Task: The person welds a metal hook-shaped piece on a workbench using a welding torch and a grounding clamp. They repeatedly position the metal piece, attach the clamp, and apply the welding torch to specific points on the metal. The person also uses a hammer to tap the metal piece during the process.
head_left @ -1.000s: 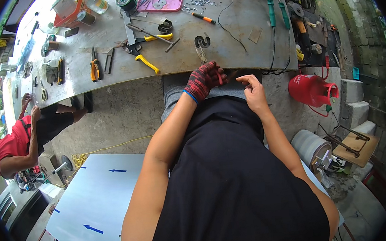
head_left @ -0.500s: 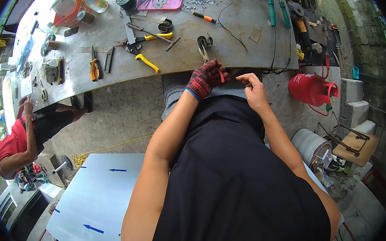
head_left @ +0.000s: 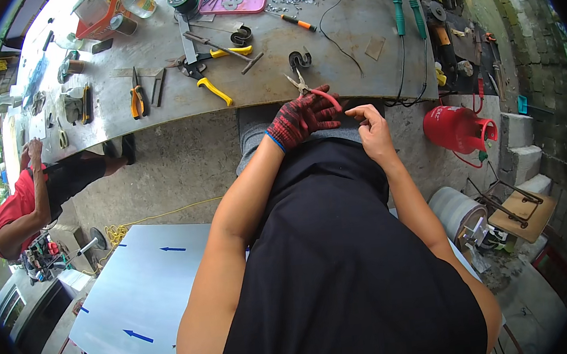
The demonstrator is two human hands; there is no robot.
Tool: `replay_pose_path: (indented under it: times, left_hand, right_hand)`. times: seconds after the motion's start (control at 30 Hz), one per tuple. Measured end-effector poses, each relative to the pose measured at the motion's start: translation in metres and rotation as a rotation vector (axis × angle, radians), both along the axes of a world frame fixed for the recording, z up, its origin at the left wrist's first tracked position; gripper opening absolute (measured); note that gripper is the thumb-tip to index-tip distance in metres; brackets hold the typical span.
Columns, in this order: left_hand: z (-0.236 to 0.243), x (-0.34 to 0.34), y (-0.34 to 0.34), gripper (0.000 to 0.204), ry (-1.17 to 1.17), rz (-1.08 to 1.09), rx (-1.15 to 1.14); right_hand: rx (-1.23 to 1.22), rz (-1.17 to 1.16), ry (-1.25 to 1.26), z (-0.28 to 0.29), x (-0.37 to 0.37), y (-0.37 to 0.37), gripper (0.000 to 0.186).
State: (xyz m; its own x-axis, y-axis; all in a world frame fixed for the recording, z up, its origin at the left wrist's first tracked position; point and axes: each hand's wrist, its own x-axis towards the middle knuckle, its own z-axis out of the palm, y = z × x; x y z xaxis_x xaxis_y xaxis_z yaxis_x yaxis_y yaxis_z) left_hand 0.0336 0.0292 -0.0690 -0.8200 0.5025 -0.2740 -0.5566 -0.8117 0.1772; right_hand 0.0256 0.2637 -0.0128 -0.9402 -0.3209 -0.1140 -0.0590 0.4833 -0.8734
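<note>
My left hand (head_left: 297,121), in a red and black knitted glove, holds long-nose pliers (head_left: 303,89) with red handles at the bench's front edge. The plier jaws are spread apart. Just beyond their tips, a curled dark metal strip (head_left: 300,60) stands on the bench; whether one jaw touches it I cannot tell. My bare right hand (head_left: 374,130) is held close to the end of a red handle. Its fingers are curled together, and anything between them is too small or hidden to make out.
On the metal workbench (head_left: 342,71) lie yellow-handled snips (head_left: 204,76), orange pliers (head_left: 138,99), a screwdriver (head_left: 299,23), a T-shaped bar (head_left: 236,54) and a pink tray (head_left: 251,1). A red gas cylinder (head_left: 451,128) stands at right. Another person (head_left: 23,206) is at left.
The pliers' jaws have spread and their handles have swung apart in my left hand, whose fingers have loosened and stretched out. My right hand has barely moved.
</note>
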Motion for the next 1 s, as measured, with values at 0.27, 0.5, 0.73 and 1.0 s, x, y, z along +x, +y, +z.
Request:
replay_pose_path:
  times: [0.27, 0.5, 0.73, 1.0]
  left_hand:
    - [0.011, 0.034, -0.019, 0.050, 0.020, -0.150, -0.236]
    - [0.048, 0.040, -0.069, 0.040, 0.155, 0.167, -0.761]
    - [0.052, 0.029, -0.199, 0.035, -0.114, 0.373, -1.347]
    - [0.014, 0.021, -0.261, 0.041, -0.427, 0.323, -1.475]
  right_hand:
    - [0.014, -0.015, 0.003, -0.002, 0.002, 0.008, 0.049]
    - [0.015, -0.029, -0.029, 0.006, 0.005, 0.004, 0.045]
    - [-0.043, -0.015, 0.007, 0.008, 0.003, -0.004, 0.044]
    - [-0.031, -0.038, -0.028, 0.005, 0.009, -0.001, 0.043]
